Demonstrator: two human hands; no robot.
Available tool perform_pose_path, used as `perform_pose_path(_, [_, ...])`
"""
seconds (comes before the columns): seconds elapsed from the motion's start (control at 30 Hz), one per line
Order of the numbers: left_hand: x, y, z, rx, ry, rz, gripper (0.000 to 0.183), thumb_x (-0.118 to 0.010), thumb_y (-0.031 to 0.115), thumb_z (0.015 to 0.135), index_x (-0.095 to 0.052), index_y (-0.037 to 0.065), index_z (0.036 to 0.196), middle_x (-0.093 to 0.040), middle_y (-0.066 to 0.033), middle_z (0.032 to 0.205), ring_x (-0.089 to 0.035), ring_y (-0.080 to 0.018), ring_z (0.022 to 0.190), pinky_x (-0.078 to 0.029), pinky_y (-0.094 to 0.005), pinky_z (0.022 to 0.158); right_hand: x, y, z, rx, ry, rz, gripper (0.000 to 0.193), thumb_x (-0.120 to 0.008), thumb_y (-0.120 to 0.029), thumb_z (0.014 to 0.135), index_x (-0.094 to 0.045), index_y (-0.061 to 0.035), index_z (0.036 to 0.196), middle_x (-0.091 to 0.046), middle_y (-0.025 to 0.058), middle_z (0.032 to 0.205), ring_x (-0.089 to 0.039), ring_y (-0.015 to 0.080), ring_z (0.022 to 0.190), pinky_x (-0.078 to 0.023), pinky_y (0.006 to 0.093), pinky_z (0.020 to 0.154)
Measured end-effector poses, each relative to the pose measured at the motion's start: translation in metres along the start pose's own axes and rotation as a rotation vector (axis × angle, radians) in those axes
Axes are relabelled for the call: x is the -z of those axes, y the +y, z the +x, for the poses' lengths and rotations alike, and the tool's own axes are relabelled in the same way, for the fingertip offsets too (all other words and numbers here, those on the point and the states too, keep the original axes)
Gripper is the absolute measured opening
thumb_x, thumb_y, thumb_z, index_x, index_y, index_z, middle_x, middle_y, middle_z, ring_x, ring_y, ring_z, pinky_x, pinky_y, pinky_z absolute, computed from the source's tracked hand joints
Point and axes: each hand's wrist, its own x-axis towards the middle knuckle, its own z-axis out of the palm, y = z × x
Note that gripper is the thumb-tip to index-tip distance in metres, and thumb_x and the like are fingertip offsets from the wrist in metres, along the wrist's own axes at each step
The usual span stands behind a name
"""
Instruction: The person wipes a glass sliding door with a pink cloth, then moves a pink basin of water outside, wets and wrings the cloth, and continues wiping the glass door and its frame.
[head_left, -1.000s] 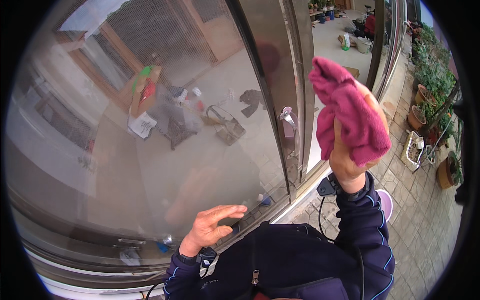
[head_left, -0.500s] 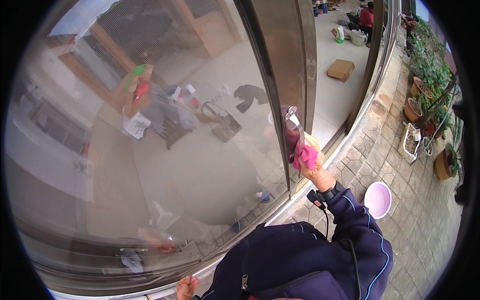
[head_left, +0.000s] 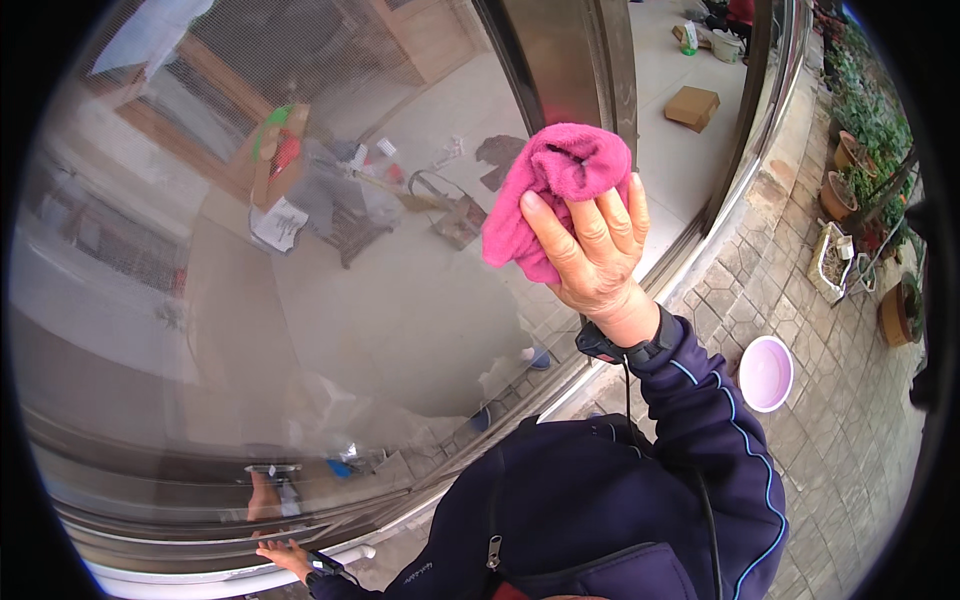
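Note:
My right hand presses a bunched pink cloth near the metal edge frame of the glass door. Its fingers lie over the cloth, which now hides the door's handle. Down at the lower left, my left hand is by the bottom frame of the glass, next to a white pipe. Its fingers are stretched out, and it holds nothing that I can see. A dark band with a small device and a cable is on my right wrist.
On the paving to the right stands a pink basin. Beyond it are potted plants and a white planter. Through the doorway a cardboard box sits on the floor. Bags and a dustpan show through the glass.
My right hand has turned and moved up with the cloth, from beside the handle to over it. My left hand has shifted left along the bottom frame, its fingers now stretched out.

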Motion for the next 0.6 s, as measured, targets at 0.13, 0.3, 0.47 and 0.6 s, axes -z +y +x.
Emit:
perform_pose_path(0.13, [-0.032, 0.012, -0.017, 0.003, -0.063, -0.039, 0.083, -0.038, 0.074, 0.086, -0.032, 0.017, 0.145, -0.028, -0.0063, 0.151, -0.024, -0.0247, 0.139, -0.025, -0.0476, 0.107, -0.004, -0.001, -0.042, -0.056, -0.042, -0.140, 0.044, -0.070, -0.018, 0.072, -0.067, -0.0146, 0.115, -0.059, 0.0072, 0.126, -0.055, 0.0327, 0.118, -0.034, 0.0510, 0.107])
perform_pose_path(0.3, [-0.063, 0.015, -0.049, 0.004, -0.076, -0.100, 0.077, -0.031, 0.069, 0.092, -0.037, 0.009, 0.141, -0.036, -0.0105, 0.146, -0.033, -0.0245, 0.134, -0.030, -0.0406, 0.106, 0.006, 0.007, -0.111, -0.073, -0.140, -0.111, 0.043, -0.071, -0.010, 0.069, -0.068, -0.0103, 0.112, -0.060, 0.0076, 0.126, -0.051, 0.0345, 0.122, -0.036, 0.0550, 0.106])
perform_pose_path(0.47, [-0.077, 0.005, -0.079, -0.069, -0.123, -0.040, 0.054, -0.044, 0.047, 0.090, -0.043, 0.015, 0.133, -0.043, -0.0051, 0.136, -0.041, -0.0201, 0.122, -0.032, -0.0420, 0.098, 0.001, 0.008, -0.133, -0.250, -0.140, -0.146, 0.046, -0.072, -0.003, 0.068, -0.066, -0.0042, 0.114, -0.058, 0.0128, 0.127, -0.048, 0.0365, 0.124, -0.037, 0.0512, 0.106])
perform_pose_path(0.6, [-0.082, -0.011, -0.084, -0.069, -0.117, -0.005, 0.057, -0.043, 0.051, 0.091, -0.040, 0.016, 0.136, -0.042, -0.0072, 0.138, -0.039, -0.0242, 0.125, -0.031, -0.0426, 0.102, -0.024, -0.006, -0.099, -0.593, 0.078, 0.083, 0.051, -0.071, 0.001, 0.069, -0.061, 0.0036, 0.119, -0.054, 0.0189, 0.131, -0.045, 0.0394, 0.126, -0.035, 0.0444, 0.108])
